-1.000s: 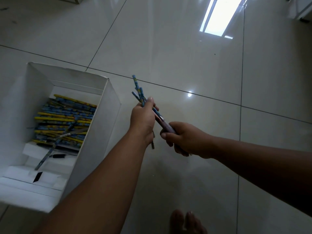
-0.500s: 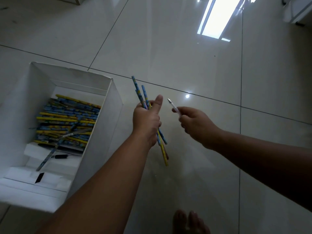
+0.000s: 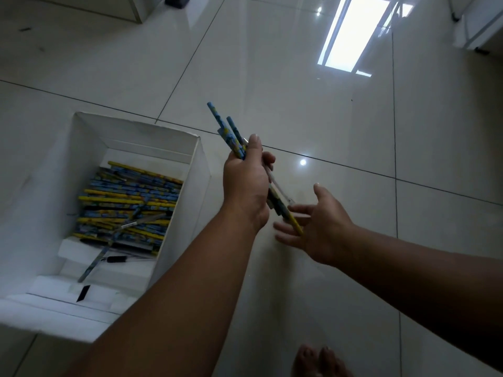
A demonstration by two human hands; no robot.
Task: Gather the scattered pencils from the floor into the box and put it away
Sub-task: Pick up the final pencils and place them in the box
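My left hand is shut on a bundle of blue and yellow pencils with a white pen among them. Their ends stick out above and below the fist. My right hand is open just right of and below it, fingers spread near the lower pencil tips, holding nothing. The open white box stands on the floor to the left. Inside lies a stack of many blue and yellow pencils, with a few pens on top and at the near end.
Glossy white floor tiles surround the box, with a bright window reflection at the top. My bare toes show at the bottom edge. White furniture stands at the top right and a cabinet base at the top left.
My right hand passed the white pen into the left hand's bundle and let go. It now hangs open lower down. The left hand kept its grip on the pencils.
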